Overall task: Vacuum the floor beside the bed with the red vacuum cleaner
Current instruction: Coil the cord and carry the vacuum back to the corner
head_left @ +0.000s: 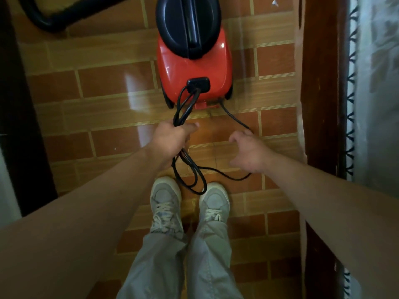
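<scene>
Right now the left hand is clamping its fingers round bundled loops of the black power cord. The right hand is curling loosely over one strand, though I cannot tell whether it is gripping. The red vacuum cleaner is sitting toward the far edge of the tiled floor, near the bed frame.

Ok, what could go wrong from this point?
The cord hangs in loops between the shoes, so a step could snag it and trip the person. The left hand grips several bunched strands and the right hand holds one; pulling may knot them or jerk the vacuum cleaner.
</scene>
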Demonstrator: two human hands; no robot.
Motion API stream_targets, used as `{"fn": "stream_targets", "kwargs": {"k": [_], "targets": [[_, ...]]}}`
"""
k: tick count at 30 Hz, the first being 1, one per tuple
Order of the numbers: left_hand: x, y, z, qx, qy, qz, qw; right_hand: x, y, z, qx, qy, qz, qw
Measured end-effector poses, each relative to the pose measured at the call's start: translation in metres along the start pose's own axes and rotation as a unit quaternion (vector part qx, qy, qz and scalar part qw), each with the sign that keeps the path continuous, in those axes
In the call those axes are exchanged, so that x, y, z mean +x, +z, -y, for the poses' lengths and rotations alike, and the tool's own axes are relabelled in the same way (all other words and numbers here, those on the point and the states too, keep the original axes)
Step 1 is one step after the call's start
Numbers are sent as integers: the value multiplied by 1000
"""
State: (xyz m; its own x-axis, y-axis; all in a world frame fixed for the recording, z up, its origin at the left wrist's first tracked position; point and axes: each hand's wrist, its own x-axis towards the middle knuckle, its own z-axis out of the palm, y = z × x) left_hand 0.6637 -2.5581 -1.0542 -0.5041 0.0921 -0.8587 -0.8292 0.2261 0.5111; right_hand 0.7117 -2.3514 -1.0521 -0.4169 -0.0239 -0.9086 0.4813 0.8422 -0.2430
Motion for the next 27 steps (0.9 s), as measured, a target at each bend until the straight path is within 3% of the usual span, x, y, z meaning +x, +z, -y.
{"fn": "stream_targets", "kwargs": {"k": [3, 7, 10, 14, 18, 25, 27], "targets": [[-2, 1, -5, -1, 28, 33, 999, 3, -7, 8, 194, 1, -3, 981], [-7, 16, -18, -44, 71, 51, 995, -15, -10, 33, 500, -60, 113, 857], [-8, 31, -31, -43, 100, 69, 992, -32, -8, 48, 473, -112, 180, 855], [-12, 50, -48, 100, 136, 110, 979, -39, -16, 48, 444, -101, 179, 872], [-2, 53, -63, 167, 115, 168, 965, -44, -35, 42, 513, -107, 195, 829], [-5, 57, -112, 206, -33, 245, 947, -43, -66, 52, 510, -57, 61, 856], [-3, 55, -120, 227, -29, 253, 940, -42, -74, 58, 488, -63, 28, 870]]}}
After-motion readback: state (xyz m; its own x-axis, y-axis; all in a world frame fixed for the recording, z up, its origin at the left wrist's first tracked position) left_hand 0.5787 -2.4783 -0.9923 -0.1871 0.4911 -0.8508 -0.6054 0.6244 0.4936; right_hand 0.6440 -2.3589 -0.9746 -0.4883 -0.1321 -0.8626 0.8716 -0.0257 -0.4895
